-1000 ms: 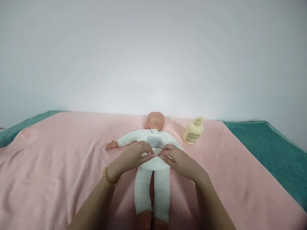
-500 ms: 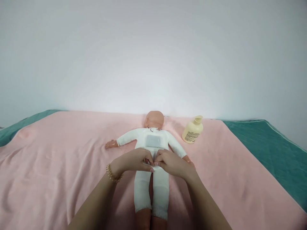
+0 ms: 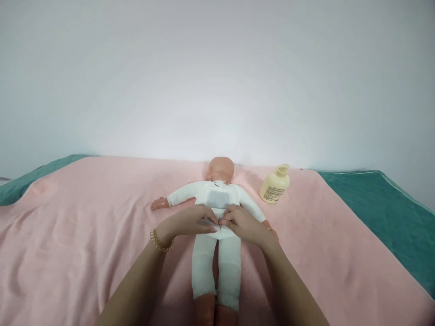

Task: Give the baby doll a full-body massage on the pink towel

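A baby doll [image 3: 205, 262] with a white cloth body lies face down, its head [image 3: 220, 168] at the far end and its arms spread. On its lower back rests my left hand [image 3: 195, 220], fingers curled and pinching the white cloth, a beaded bracelet [image 3: 161, 241] round the wrist. My right hand [image 3: 243, 222] mirrors it from the other side, its fingertips also pinching the cloth close to the left ones. Just above both hands, a grey rectangular panel [image 3: 218, 199] shows on the doll's upper back. The fingers partly hide the pinched cloth.
A pale yellow pump bottle [image 3: 275, 184] stands right of the doll's head. Under everything lies a pink blanket [image 3: 322, 253] with wrinkles at left. Green cloth [image 3: 377, 203] shows at both sides, and a plain wall [image 3: 217, 77] rises behind.
Both hands have moved a little up the doll's back, away from the legs toward the grey panel. Their fingers stay curled at the cloth. The bottle stands where it was.
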Demonstrator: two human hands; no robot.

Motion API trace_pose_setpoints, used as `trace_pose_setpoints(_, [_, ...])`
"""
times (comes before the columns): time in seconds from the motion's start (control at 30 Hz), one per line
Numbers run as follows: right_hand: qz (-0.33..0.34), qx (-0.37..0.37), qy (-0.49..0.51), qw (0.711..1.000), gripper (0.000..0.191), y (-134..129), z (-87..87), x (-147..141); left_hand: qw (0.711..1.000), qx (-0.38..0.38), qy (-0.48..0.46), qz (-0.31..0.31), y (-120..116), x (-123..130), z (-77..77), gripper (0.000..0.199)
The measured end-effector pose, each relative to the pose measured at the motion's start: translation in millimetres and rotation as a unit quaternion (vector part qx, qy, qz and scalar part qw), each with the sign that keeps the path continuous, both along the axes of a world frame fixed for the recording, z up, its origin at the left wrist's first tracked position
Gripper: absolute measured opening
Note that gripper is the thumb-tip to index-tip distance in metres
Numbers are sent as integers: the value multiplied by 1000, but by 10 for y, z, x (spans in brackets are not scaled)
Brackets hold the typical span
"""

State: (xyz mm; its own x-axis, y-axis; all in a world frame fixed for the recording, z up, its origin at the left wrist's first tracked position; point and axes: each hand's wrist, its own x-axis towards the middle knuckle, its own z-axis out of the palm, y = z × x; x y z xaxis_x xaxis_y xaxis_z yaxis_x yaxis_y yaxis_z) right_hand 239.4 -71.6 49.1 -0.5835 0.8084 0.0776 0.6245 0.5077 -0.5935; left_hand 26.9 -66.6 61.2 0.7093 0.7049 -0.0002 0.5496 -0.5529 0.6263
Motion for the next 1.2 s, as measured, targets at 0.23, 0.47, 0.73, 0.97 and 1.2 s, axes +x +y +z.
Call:
trace_pose_setpoints(0.23, [-35,16,49,998,30,82,-16,73,998,66,-6,17,30,-46,-9,22])
trace_pose_setpoints(0.47, [-42,11,41,998,27,123,-98,35,998,60,-10,29,52,-18,-86,22])
trace_pose_setpoints(0.73, [-80,36,47,995,29,150,-132,9,992,95,-25,79,143,35,-177,22])
trace_pose_setpoints(0.97, [-149,142,63,977,29,196,-300,-144,971,137,-117,160,235,212,-383,25])
trace_pose_setpoints(1.2, [-182,190,195,945,20,375,-485,-121,912,260,-180,260,376,216,-625,27])
